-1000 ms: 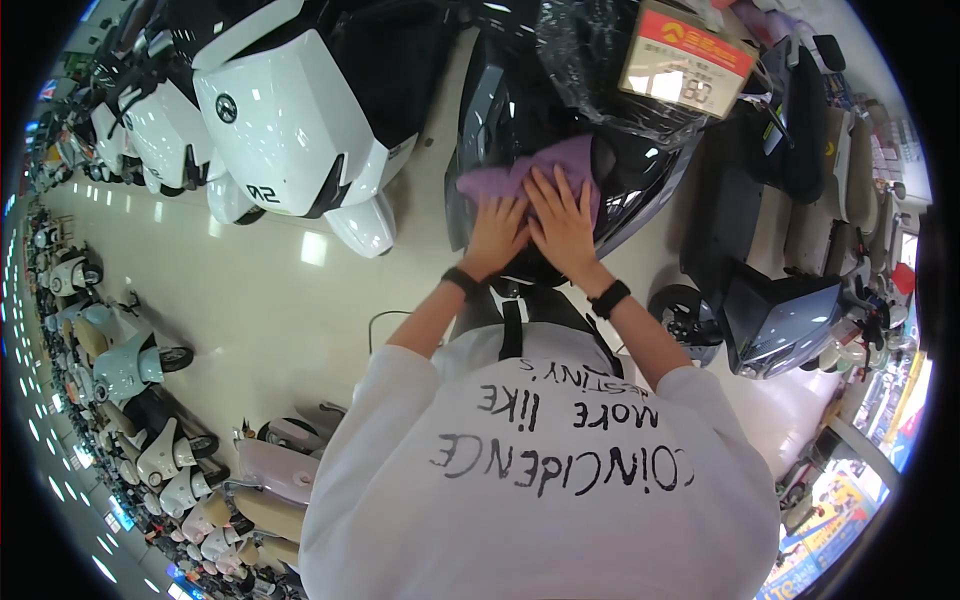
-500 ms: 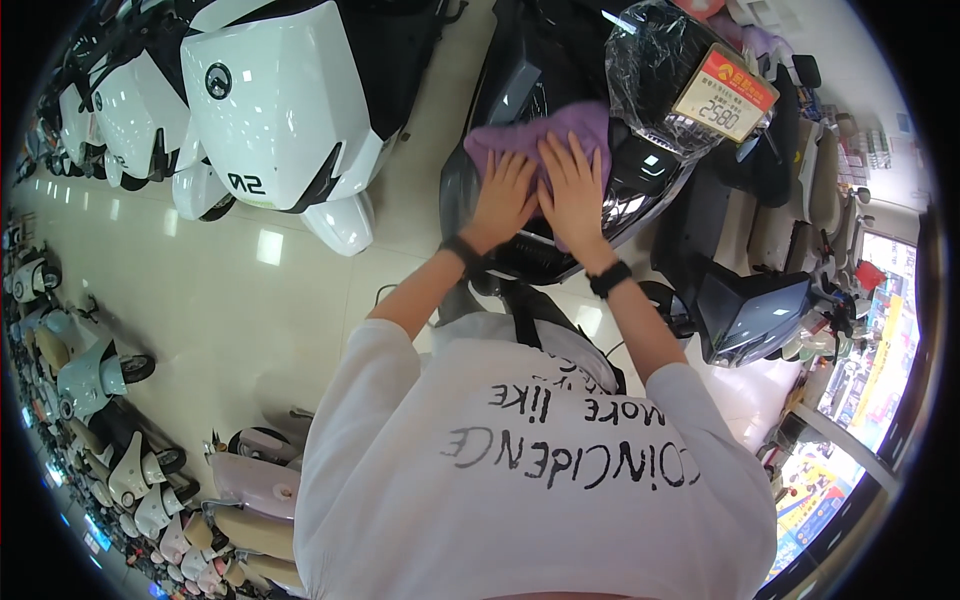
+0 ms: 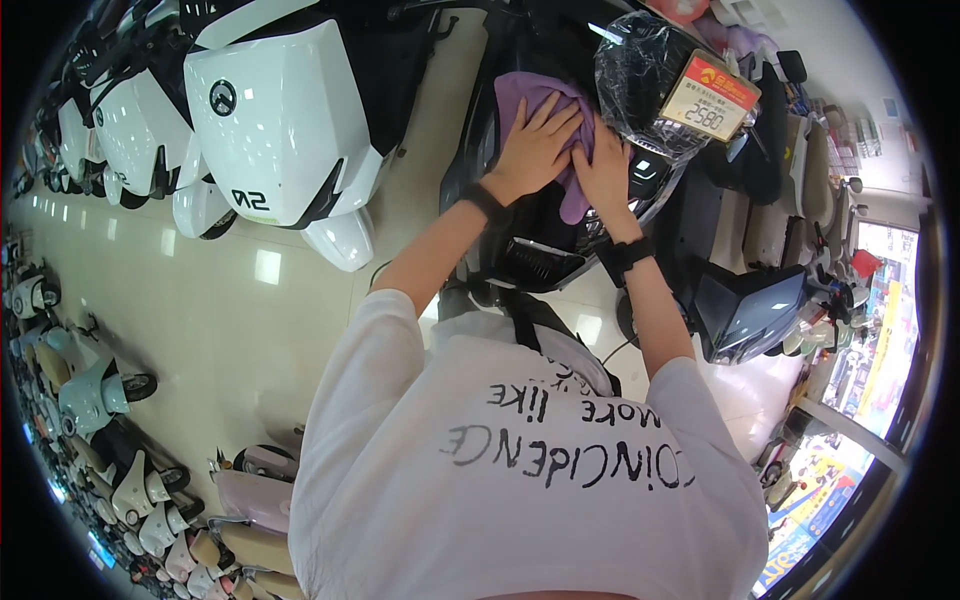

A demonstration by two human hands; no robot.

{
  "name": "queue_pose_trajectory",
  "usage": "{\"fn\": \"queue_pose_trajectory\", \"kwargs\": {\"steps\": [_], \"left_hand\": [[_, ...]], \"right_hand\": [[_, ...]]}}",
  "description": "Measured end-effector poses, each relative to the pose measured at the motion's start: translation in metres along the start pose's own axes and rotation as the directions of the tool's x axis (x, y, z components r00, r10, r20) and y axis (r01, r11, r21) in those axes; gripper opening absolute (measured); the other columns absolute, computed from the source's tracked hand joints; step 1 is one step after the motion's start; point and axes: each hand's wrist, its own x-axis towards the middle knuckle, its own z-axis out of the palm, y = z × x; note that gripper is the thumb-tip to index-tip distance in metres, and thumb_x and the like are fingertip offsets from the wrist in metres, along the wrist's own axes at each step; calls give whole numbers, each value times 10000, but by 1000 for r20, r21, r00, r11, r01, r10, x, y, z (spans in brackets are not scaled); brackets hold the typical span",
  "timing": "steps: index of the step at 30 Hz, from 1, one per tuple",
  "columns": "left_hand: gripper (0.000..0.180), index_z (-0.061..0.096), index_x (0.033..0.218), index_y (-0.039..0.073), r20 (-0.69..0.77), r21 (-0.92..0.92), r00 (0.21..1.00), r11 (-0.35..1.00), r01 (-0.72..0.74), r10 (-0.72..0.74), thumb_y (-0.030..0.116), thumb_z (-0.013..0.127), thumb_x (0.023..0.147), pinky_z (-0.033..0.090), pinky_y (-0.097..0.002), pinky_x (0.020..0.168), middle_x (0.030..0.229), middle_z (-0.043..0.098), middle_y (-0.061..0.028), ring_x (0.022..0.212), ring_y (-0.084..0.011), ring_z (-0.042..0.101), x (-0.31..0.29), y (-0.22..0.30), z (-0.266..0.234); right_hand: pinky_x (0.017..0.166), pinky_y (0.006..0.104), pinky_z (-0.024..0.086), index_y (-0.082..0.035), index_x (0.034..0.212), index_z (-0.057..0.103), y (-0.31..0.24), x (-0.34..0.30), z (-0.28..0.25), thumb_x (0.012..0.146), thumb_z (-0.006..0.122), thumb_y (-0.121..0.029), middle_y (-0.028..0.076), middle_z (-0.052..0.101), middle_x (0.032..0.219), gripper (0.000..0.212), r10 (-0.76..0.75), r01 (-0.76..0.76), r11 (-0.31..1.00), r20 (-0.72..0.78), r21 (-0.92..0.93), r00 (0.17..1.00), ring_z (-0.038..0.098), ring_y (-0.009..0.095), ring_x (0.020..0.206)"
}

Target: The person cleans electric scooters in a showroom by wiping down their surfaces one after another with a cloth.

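A purple cloth (image 3: 508, 98) lies bunched on the glossy black body of a scooter (image 3: 530, 255) in front of me. My left hand (image 3: 540, 148) presses down on it from above, open, with the fingers stretched out and apart. Close beside it, my right hand (image 3: 604, 178) is closed at the right edge of the cloth, thumb toward the left hand; part of its fingers is hard to make out. One corner of the cloth hangs down between the two hands. Each wrist wears a black band.
Beyond my right hand, a plastic-wrapped part (image 3: 630, 75) of the scooter carries a price card (image 3: 710, 95). A white scooter (image 3: 270, 120) stands at the left. Another dark scooter (image 3: 750, 310) is at the right, and a pale pink scooter (image 3: 255, 497) stands at lower left on the tiled floor (image 3: 270, 330).
Both hands and the cloth have shifted to the far right over the scooter body. The cloth is more bunched, and the right hand has turned from lying flat to its edge.
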Motion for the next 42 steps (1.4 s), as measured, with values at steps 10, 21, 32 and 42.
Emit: {"fn": "queue_pose_trajectory", "kwargs": {"steps": [10, 21, 32, 42], "left_hand": [[436, 455, 1184, 58, 308, 52, 951, 998, 26, -41, 186, 523, 773, 197, -523, 993, 1205, 444, -81, 1140, -286, 366, -122, 33, 21], [450, 418, 1195, 15, -21, 88, 985, 981, 170, -169, 127, 494, 767, 182, -515, 998, 1243, 408, -124, 1201, -346, 301, -30, 0, -2], [398, 470, 1164, 56, 359, 185, 932, 982, -28, -41, 217, 501, 801, 208, -557, 963, 1142, 465, -84, 1068, -298, 395, -132, 47, 27], [477, 443, 1195, 57, 354, 295, 935, 946, -135, 23, 207, 537, 752, 163, -561, 986, 1196, 434, -72, 1123, -284, 358, -40, 60, 17]], "right_hand": [[1016, 483, 165, -48, 1270, 356, -15, -115, 16, 757, 518, -146, 71, 323, 1340, 547, -111, 141, 972, 161, -188, 981, 228, 291, 1270], [1009, 466, 193, -52, 1285, 326, -44, -2, 13, 729, 514, -170, 98, 328, 1334, 599, -77, 76, 991, -2, -108, 997, 252, 284, 1261], [1001, 467, 214, -63, 1263, 357, -3, -145, 45, 773, 540, -266, 58, 315, 1345, 561, 0, 16, 971, 70, -238, 998, 243, 247, 1266], [987, 503, 225, -52, 1272, 333, 22, -84, 12, 761, 551, -290, 98, 316, 1336, 604, 13, -24, 994, -104, -109, 995, 238, 287, 1267]]}}
